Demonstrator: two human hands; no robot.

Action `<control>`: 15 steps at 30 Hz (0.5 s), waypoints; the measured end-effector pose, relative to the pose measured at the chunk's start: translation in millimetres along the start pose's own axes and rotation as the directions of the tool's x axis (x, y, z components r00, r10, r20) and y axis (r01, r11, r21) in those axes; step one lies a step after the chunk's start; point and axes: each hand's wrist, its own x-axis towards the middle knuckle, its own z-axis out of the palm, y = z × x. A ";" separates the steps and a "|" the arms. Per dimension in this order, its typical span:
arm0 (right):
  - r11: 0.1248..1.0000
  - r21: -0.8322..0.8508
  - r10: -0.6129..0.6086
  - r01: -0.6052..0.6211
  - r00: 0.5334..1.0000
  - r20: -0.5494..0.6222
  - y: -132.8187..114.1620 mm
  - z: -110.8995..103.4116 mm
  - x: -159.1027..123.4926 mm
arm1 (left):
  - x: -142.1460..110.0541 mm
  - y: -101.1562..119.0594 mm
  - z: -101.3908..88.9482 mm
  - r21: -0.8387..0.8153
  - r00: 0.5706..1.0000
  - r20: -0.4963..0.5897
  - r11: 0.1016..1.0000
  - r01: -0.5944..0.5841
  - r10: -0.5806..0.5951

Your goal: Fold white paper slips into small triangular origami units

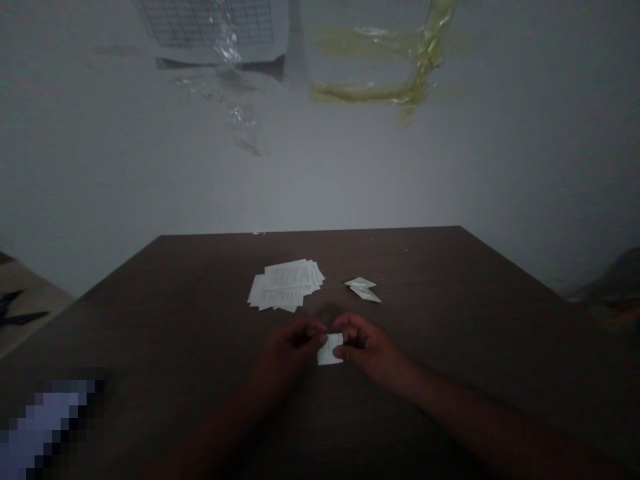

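Between my two hands is a small piece of white paper (329,353) with faint print, held just above the dark table or against it; I cannot tell which. My left hand (300,340) pinches its upper left side with thumb and fingers. On the right edge, my right hand (367,347) grips it with the thumb in front and the fingers curled behind. Beyond my left hand lies a loose stack of printed paper sheets (285,283), fanned unevenly. Two small folded papers (363,288) rest beyond my right hand, one overlapping or touching the other.
The brown table (200,280) ends at a pale wall (350,180). Yellowish tape (420,67) and clear tape (233,47) stick to the wall. A pixelated, bluish-lit shape (47,420) occupies the lower left. Dark items (23,317) lie on a lighter surface at the far left.
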 end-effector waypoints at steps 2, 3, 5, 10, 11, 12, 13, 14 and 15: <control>0.997 -0.065 -0.025 0.027 0.999 0.027 -1.5 -1.3 -1.0 | -1.8 4.6 -1.6 0.006 0.997 0.034 0.998 -0.069 0.069; 0.994 -0.099 -0.036 0.040 0.999 0.041 -2.4 -2.2 -1.4 | -2.3 6.5 -2.2 0.009 0.993 0.053 0.995 -0.102 0.102; 0.985 -0.167 -0.042 0.052 0.997 0.062 -4.1 -4.3 -1.5 | -1.9 7.6 -2.1 0.016 0.987 0.099 0.992 -0.129 0.127; 0.829 -0.517 -0.171 0.211 0.977 0.124 -5.9 -9.2 -0.9 | 2.3 -7.7 5.6 0.148 0.960 0.257 0.977 -0.153 0.111; 0.770 -0.585 -0.209 0.257 0.966 0.149 -5.9 -9.5 -1.0 | 2.5 -11.5 7.4 0.181 0.952 0.281 0.968 -0.174 0.119; 0.716 -0.636 -0.234 0.288 0.957 0.170 -5.7 -9.5 -1.3 | 2.3 -14.5 8.9 0.213 0.947 0.298 0.958 -0.193 0.125; 0.674 -0.673 -0.246 0.303 0.952 0.182 -5.5 -9.4 -1.5 | 1.9 -16.4 9.9 0.242 0.943 0.307 0.947 -0.210 0.131; 0.643 -0.701 -0.249 0.309 0.950 0.190 -5.3 -9.2 -1.8 | 1.3 -16.8 10.3 0.265 0.939 0.314 0.937 -0.226 0.138; 0.619 -0.721 -0.246 0.311 0.949 0.198 -5.3 -9.0 -1.9 | 0.7 -15.5 10.1 0.285 0.937 0.320 0.928 -0.239 0.143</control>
